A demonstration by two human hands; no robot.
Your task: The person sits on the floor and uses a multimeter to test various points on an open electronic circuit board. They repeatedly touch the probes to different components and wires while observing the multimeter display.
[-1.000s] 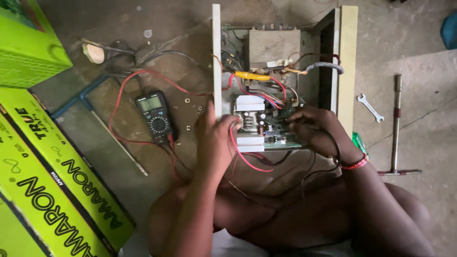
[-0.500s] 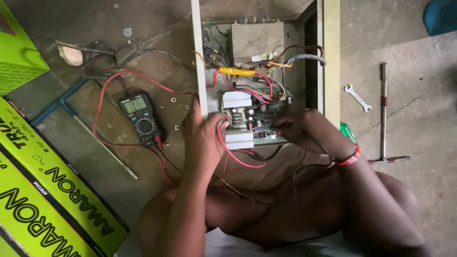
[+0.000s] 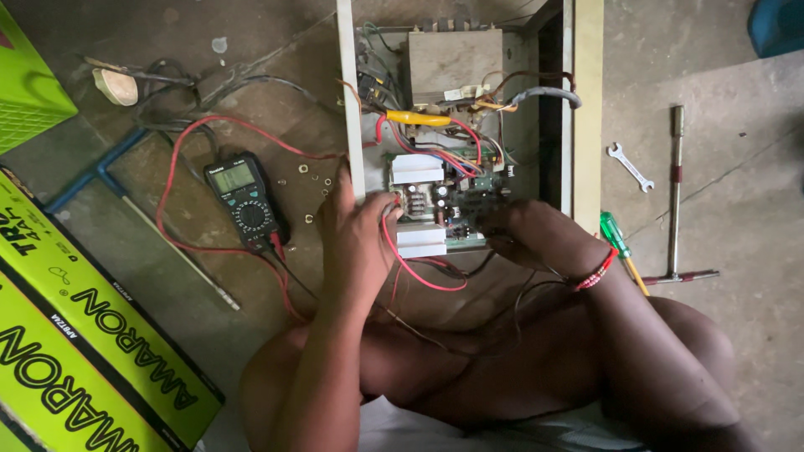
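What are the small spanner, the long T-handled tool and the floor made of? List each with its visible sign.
Small open-ended spanner: looks like bright bare metal, from its silvery sheen.
Long T-handled tool: dull grey metal, apparently steel.
Floor: likely rough concrete, grey, matte and stained.

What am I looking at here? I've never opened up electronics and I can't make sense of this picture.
The picture comes from a camera worn on a person's head, looking down at their two bare hands and knees. They sit on a concrete floor before an opened metal case with wiring and a green circuit board inside. The left hand rests at the board's edge beside a red wire; the right hand touches the board's other side. What the fingers pinch is hidden. Left of the case lies a black multimeter with red leads. To the right lie a small spanner, a T-handled tool and a green-handled screwdriver. Green cartons sit at far left.
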